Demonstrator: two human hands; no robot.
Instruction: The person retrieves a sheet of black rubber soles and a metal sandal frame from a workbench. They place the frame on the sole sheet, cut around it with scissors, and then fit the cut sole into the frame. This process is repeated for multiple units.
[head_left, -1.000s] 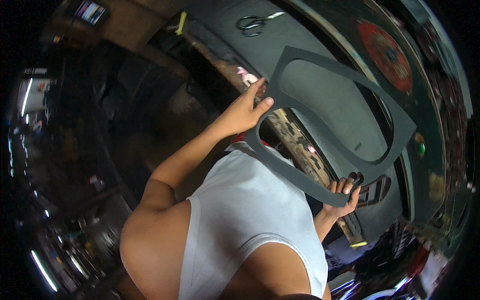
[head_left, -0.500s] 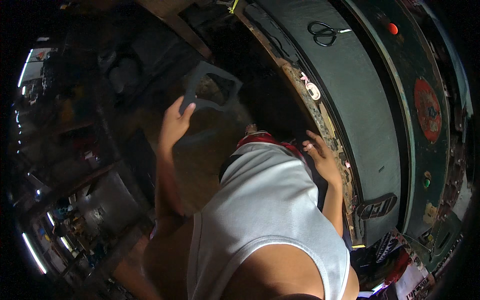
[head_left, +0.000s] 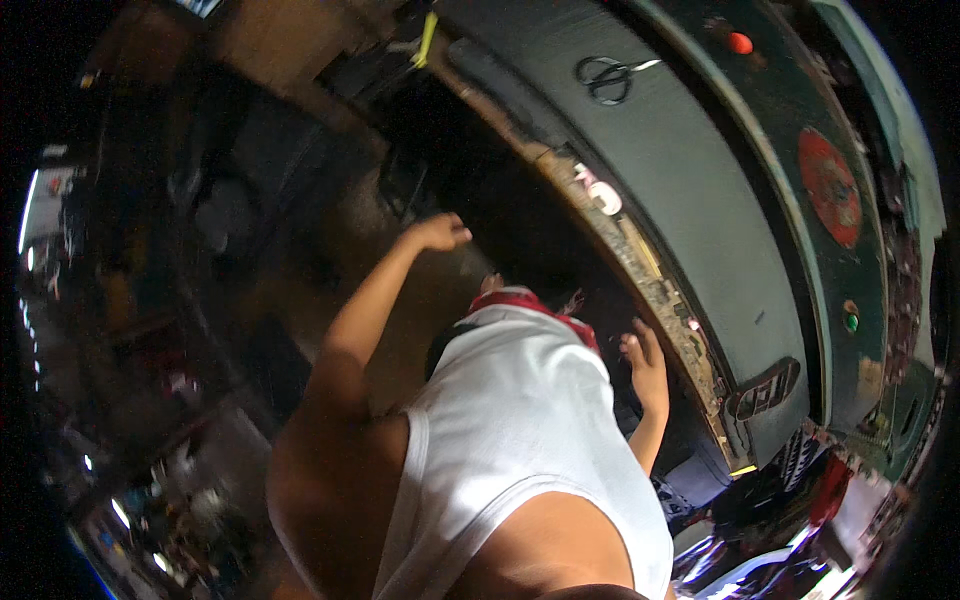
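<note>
My left hand (head_left: 440,232) is held out over the dark floor area in front of me. Its fingers are half curled with a small gap between them, a little blurred, and nothing shows in them. My right hand (head_left: 645,370) hangs beside the workbench's worn front edge (head_left: 640,262), fingers apart and holding nothing. On the grey bench top (head_left: 700,190) lie black-handled scissors (head_left: 605,80) at the far end and a black slotted piece (head_left: 765,388) at the near end. A small white and pink object (head_left: 603,197) sits along the bench edge.
Behind the bench top runs a dark green machine beam (head_left: 790,130) with a red button (head_left: 740,43), a green button (head_left: 851,322) and a round red emblem (head_left: 830,188). A yellow strip (head_left: 426,40) hangs at the bench's far corner. Deep shadow hides much of the left side.
The dark sheet with a cut-out opening is no longer seen in my left hand, which has moved right and a little lower. My right hand has dropped lower. The whole view has shifted.
</note>
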